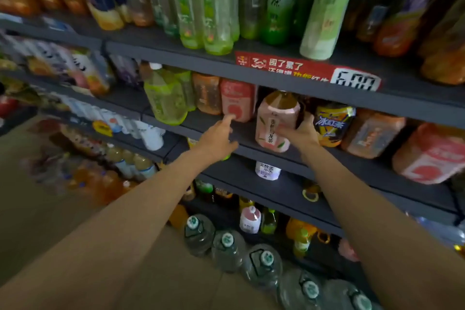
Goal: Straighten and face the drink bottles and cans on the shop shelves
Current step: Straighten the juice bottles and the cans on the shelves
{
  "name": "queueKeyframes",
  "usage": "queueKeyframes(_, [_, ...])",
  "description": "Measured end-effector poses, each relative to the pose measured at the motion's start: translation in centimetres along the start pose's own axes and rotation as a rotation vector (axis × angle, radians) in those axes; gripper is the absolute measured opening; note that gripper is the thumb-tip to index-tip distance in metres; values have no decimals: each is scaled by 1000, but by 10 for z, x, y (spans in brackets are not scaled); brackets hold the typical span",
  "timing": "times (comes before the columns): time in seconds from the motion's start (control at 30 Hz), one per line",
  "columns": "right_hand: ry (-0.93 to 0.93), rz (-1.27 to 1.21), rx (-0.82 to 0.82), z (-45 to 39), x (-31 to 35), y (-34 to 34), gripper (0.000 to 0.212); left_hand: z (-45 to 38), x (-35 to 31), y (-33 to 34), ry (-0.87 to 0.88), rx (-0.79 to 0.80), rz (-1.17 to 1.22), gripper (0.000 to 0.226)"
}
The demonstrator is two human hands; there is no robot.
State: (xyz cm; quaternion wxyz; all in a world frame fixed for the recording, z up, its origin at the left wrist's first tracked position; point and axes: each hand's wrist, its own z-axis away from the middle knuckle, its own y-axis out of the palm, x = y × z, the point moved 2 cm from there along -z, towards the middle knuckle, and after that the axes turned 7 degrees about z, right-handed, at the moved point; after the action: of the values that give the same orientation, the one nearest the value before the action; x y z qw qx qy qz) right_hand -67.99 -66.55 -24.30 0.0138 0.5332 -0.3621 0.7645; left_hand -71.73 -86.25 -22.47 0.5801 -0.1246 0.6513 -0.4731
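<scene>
On the dark middle shelf (327, 161) a pink peach-tea bottle (273, 123) stands at the front edge. My right hand (300, 132) grips it from the right side, fingers curled round its body. My left hand (217, 139) reaches toward a red-pink peach bottle (236, 100) further back, with its index finger stretched out and touching the bottle's lower front. A yellow-and-blue iced-tea bottle (332, 124) leans just right of my right hand. A pale green bottle (164, 98) stands to the left.
Tall green tea bottles (216, 5) fill the shelf above, over a red price tag (307, 70). Orange-red bottles (372, 133) stand further right. Lower shelves hold smaller bottles, and large water jugs (226, 249) stand on the floor below.
</scene>
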Motion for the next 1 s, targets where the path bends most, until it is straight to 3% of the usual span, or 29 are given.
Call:
queueKeyframes(0.2, [4,-314,-288,-26,-19,61,93,-56,48,17,166,86,132,75])
queueKeyframes(0.33, [-70,-168,-424,-33,-29,67,96,-93,46,38,245,179,282,99])
queueKeyframes(0.43, [-186,-161,-508,-41,-41,80,93,-116,51,69,343,239,422,99])
queueKeyframes(0.53, [-331,-255,-635,-42,-47,92,88,-127,66,104,500,66,626,89])
queueKeyframes(0.77, [-752,-456,-732,-16,-70,122,99,-109,84,110,986,-343,649,52])
queueKeyframes(0.87, [-908,-465,-773,-1,-91,150,99,-96,118,126,1202,-497,700,60])
queueKeyframes(1.0, [-1010,-490,-760,15,-111,191,102,-85,161,151,1260,-644,705,75])
